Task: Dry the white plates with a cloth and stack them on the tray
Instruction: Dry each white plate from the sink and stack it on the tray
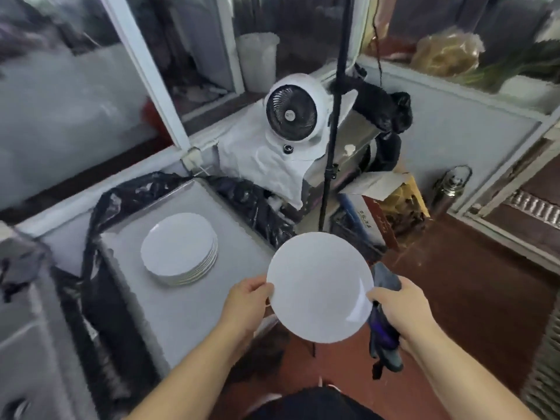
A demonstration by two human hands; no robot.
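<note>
Nearest the camera, two bare forearms reached forward from the bottom edge, above a dark garment. The left hand (246, 301) gripped the left rim of a round white plate (319, 287), thumb on top and fingers curled underneath. The right hand (400, 309) pinched the plate's right rim with its thumb and also held a grey cloth (385, 338) bunched beneath the palm; the cloth hung down below the hand, with a purple patch showing. The plate was held level in the air between the two hands, above a reddish-brown floor (454, 298) and just right of the tray's near corner.

To the left, a little farther off, a flat grey tray (181, 298) lay over a surface lined with black plastic sheeting (100, 283). On the tray's far half sat a stack of white plates (179, 248), several high, well apart from the held plate.

Beyond the tray stood a white desk fan (292, 112) with a black grille, resting on a white draped cloth (266, 165). A thin black pole (333, 116) rose just right of the fan. A metal flask (450, 186) stood at the right, by a pale wall panel. Farthest back were glass panes in white frames, with blurred shapes behind them.
</note>
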